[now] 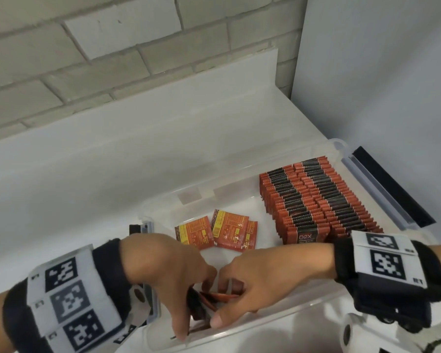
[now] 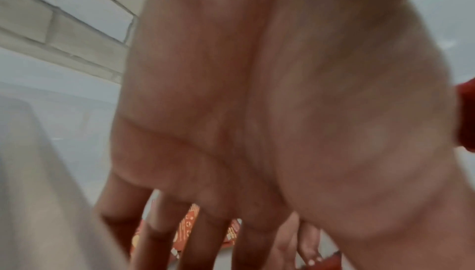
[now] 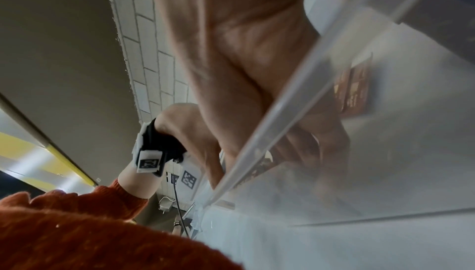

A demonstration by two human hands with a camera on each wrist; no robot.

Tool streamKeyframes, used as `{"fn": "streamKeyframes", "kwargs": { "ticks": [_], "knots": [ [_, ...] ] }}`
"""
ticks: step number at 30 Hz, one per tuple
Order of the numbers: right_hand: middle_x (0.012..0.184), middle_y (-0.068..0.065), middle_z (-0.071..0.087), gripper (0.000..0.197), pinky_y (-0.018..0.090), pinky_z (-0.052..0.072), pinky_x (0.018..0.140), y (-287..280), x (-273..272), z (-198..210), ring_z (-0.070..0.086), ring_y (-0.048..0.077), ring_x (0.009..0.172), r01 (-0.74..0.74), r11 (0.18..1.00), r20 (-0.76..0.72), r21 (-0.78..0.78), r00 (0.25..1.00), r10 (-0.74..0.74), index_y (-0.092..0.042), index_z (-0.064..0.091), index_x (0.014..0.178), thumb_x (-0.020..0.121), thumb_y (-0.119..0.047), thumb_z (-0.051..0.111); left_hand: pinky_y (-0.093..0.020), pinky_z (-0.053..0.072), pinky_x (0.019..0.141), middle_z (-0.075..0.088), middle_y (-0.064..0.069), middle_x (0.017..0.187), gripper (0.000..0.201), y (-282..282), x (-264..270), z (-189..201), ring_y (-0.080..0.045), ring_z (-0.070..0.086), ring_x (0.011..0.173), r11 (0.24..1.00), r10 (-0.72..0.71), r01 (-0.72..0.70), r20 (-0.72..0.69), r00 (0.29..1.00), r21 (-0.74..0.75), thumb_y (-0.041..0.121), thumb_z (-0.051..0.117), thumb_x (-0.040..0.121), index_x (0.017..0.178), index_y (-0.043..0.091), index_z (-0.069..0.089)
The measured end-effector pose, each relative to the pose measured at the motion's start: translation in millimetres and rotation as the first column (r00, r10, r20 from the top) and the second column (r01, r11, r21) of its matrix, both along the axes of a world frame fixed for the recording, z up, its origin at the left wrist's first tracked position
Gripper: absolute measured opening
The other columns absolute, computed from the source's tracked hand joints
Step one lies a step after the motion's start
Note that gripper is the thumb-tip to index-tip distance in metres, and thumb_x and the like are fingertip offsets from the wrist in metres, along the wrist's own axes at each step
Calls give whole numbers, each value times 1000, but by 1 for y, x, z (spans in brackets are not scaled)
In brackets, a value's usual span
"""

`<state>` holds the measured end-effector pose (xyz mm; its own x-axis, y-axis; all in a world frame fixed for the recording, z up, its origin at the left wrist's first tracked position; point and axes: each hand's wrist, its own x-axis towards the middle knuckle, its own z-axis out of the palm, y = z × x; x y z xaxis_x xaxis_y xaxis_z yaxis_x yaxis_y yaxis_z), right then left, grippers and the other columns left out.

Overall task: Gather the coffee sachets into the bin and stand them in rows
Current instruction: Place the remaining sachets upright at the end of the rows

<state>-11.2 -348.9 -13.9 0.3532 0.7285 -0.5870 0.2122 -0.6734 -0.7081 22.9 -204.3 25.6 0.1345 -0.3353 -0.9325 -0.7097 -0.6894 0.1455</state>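
A clear plastic bin stands on the white counter. At its far right, orange-and-black coffee sachets stand packed in rows. Three loose sachets lie flat on the bin floor in the middle. At the bin's near left corner both hands meet over a small bunch of sachets. My left hand curls its fingers round the bunch from the left. My right hand pinches it from the right. In the left wrist view the palm fills the frame, with flat sachets behind the fingers.
The bin's lid with a black latch leans open past the right rim. A brick wall rises behind the counter, and a pale panel closes the right side. White counter lies left of the bin.
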Motion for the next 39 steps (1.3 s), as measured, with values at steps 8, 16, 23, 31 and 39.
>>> {"fn": "streamKeyframes", "kwargs": {
  "ticks": [8,16,23,31,39],
  "knots": [
    [89,9,65,36,20,36,60,0,-4,-5,54,15,74,0,999,48,52,999,-2,-11,54,100,93,-46,58,-15,32,61,60,-3,118,59,5,-7,-14,-21,56,104,997,0,0,1,1000,-81,38,69,85,135,20,45],
    [88,11,62,36,20,34,51,0,-8,-8,49,16,65,4,1000,163,17,987,-7,0,54,117,98,-30,52,-28,46,81,59,5,114,57,13,-4,-18,-16,55,105,994,59,-57,14,998,-93,41,72,80,131,34,47],
    [98,16,67,45,28,46,70,2,-6,0,62,27,87,-55,997,107,53,993,49,-2,59,105,95,-46,53,-19,43,66,67,-2,110,37,12,-1,-20,-19,60,92,985,39,-36,14,999,-167,27,66,88,122,17,58],
    [99,11,70,23,34,57,83,-6,0,-3,67,27,90,335,927,-252,170,924,-288,-5,61,112,96,-22,59,-16,43,71,65,2,98,23,13,24,-6,-10,59,84,884,196,-196,-44,980,-424,31,50,99,110,13,59],
    [106,9,72,34,30,54,75,-38,27,31,68,18,89,712,606,-364,356,702,-612,-15,57,116,88,-30,66,-26,49,68,65,-1,85,34,11,48,24,-11,61,73,327,664,-486,-170,728,-810,50,69,76,95,25,60]
  ]
}}
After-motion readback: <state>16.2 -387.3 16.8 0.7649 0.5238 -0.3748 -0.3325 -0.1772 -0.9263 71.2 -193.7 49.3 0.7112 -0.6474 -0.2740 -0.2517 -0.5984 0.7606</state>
